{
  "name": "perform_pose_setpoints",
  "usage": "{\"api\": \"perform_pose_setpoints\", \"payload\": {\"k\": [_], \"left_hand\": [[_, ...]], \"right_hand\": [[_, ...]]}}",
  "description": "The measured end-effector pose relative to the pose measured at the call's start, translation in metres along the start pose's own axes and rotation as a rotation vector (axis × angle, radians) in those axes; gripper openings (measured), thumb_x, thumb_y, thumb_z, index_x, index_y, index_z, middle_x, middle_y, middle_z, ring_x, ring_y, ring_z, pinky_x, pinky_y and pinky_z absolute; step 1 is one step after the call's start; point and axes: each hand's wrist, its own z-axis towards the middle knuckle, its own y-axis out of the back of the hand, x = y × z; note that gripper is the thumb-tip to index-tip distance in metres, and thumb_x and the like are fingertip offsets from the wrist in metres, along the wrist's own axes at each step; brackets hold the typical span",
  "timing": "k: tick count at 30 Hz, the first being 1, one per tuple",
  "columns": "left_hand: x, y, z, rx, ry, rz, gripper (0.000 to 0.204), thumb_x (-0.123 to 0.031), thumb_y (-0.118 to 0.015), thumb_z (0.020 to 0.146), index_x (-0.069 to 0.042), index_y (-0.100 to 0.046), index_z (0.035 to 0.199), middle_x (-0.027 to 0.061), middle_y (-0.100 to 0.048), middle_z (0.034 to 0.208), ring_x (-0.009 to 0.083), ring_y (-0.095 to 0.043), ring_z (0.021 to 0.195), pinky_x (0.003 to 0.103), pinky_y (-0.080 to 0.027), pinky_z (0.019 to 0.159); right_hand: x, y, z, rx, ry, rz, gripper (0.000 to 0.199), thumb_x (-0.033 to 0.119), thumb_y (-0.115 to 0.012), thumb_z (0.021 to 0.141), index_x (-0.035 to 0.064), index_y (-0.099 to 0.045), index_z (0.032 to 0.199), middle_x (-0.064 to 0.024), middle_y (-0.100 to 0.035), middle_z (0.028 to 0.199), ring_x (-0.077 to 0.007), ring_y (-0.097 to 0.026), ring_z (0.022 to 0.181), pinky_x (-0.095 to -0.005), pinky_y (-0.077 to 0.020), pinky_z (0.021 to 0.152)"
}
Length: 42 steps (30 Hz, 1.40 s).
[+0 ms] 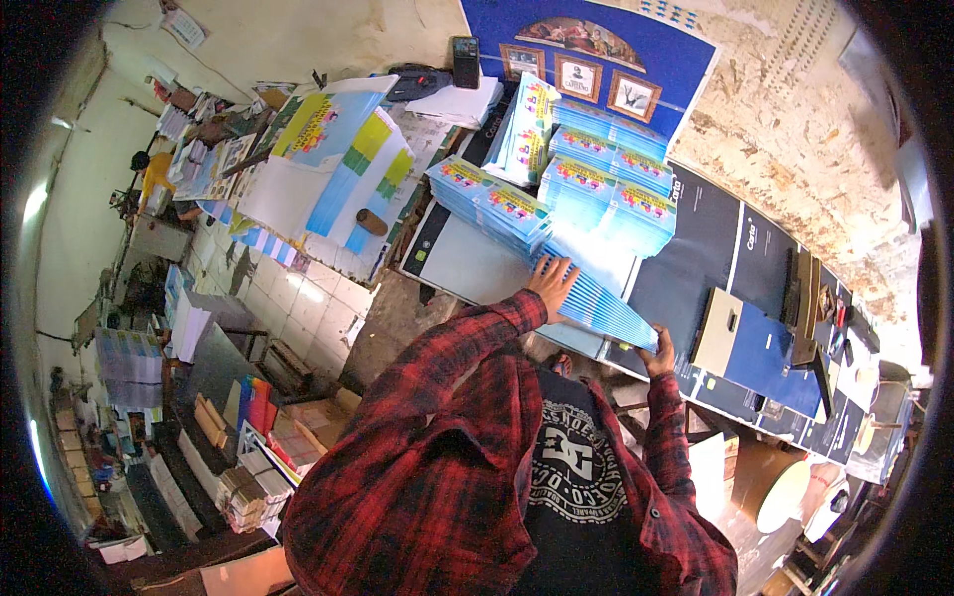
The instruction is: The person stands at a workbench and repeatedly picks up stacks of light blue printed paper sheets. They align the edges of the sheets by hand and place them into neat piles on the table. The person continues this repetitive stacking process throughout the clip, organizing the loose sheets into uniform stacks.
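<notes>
A stack of blue printed sheets (608, 310), its edges fanned into fine stripes, lies aslant at the table's near edge between my hands. My left hand (552, 286) grips its left end, the fingers laid over the edge. At the right end, my right hand (658, 354) is closed on the corner, thumb side up; part of its fingers is hidden behind the sheets. Just beyond, a pile of colourful printed sheets (487, 204) sits to the left. Taller piles of the same print (608, 204) stand behind, with a further bundle (524, 129) leaning across at the back.
Dark boards (711, 223) cover the table, with a blue folder (760, 343) at right. On the left table lie large printed sheets (363, 179) and a brown cylinder (372, 222). A black phone-like device (465, 62) stands by the wall. Wood blocks (253, 497) fill the lower left.
</notes>
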Motion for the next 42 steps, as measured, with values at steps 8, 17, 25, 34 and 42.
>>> {"api": "perform_pose_setpoints", "payload": {"k": [8, 17, 25, 34, 42], "left_hand": [[0.016, 0.007, 0.031, 0.11, -0.103, -0.106, 0.074, -0.049, -0.076, 0.067, -0.007, -0.046, 0.119, 0.0138, -0.053, 0.114, 0.0293, -0.049, 0.114, 0.049, -0.034, 0.095], [0.017, 0.014, 0.015, -0.066, -0.237, -0.026, 0.047, -0.018, -0.063, 0.074, -0.006, -0.048, 0.117, 0.0107, -0.057, 0.107, 0.0262, -0.056, 0.099, 0.044, -0.042, 0.085], [0.075, 0.012, -0.003, -0.162, -0.36, -0.454, 0.04, -0.012, -0.064, 0.072, -0.006, -0.049, 0.109, 0.0093, -0.059, 0.1, 0.0262, -0.06, 0.093, 0.041, -0.047, 0.077], [0.12, 0.083, -0.02, -0.76, 0.16, -1.117, 0.057, -0.025, -0.071, 0.081, 0.004, -0.041, 0.12, 0.0224, -0.056, 0.104, 0.039, -0.058, 0.096, 0.044, -0.047, 0.081], [0.161, 0.02, 0.001, -0.7, 0.723, -1.606, 0.046, -0.038, -0.062, 0.089, -0.001, -0.054, 0.115, 0.0145, -0.06, 0.107, 0.0274, -0.055, 0.106, 0.039, -0.041, 0.094]], "right_hand": [[-0.012, -0.003, 0.012, -0.117, 0.018, -0.395, 0.046, 0.021, -0.082, 0.066, 0.0021, -0.06, 0.103, -0.0136, -0.067, 0.096, -0.0271, -0.065, 0.091, -0.0378, -0.0508, 0.079], [0.005, -0.021, -0.01, -0.285, -0.051, -0.461, 0.042, 0.018, -0.08, 0.068, 0.0036, -0.061, 0.103, -0.0114, -0.068, 0.095, -0.0223, -0.066, 0.089, -0.0341, -0.0511, 0.076], [0.018, -0.047, 0.001, -0.652, 0.009, -0.141, 0.077, 0.01, -0.079, 0.068, 0.0016, -0.041, 0.134, -0.0111, -0.052, 0.124, -0.0213, -0.048, 0.118, -0.0358, -0.0436, 0.094], [0.212, -0.246, 0.155, -0.309, -0.016, 0.272, 0.039, 0.023, -0.057, 0.094, -0.0025, -0.046, 0.121, -0.0082, -0.058, 0.104, -0.0135, -0.054, 0.088, -0.03, -0.0465, 0.076], [0.221, -0.298, 0.27, -0.03, 0.05, -0.618, 0.064, 0.053, -0.077, 0.068, 0.0015, -0.061, 0.103, -0.0159, -0.068, 0.084, -0.0267, -0.066, 0.077, -0.0377, -0.0496, 0.072]]}}
